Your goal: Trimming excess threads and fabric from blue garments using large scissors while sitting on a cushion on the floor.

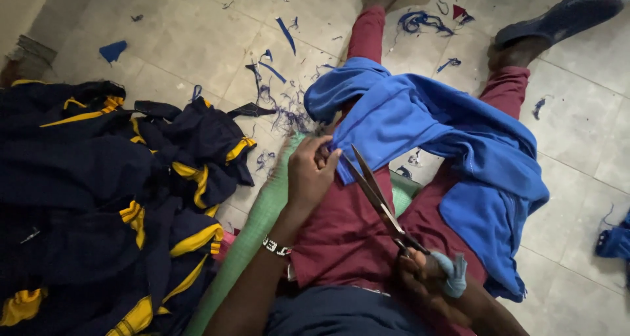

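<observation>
Tiled floor littered with blue thread scraps lies under my legs; my left hand (314, 172) pinches the blue garment's (433, 146) edge at frame centre; my right hand (426, 280) grips open scissors (377, 195); trimming underway, needing steady closing blades.

right hand (430, 280) fingers behind scissor handles (420, 254)
</observation>
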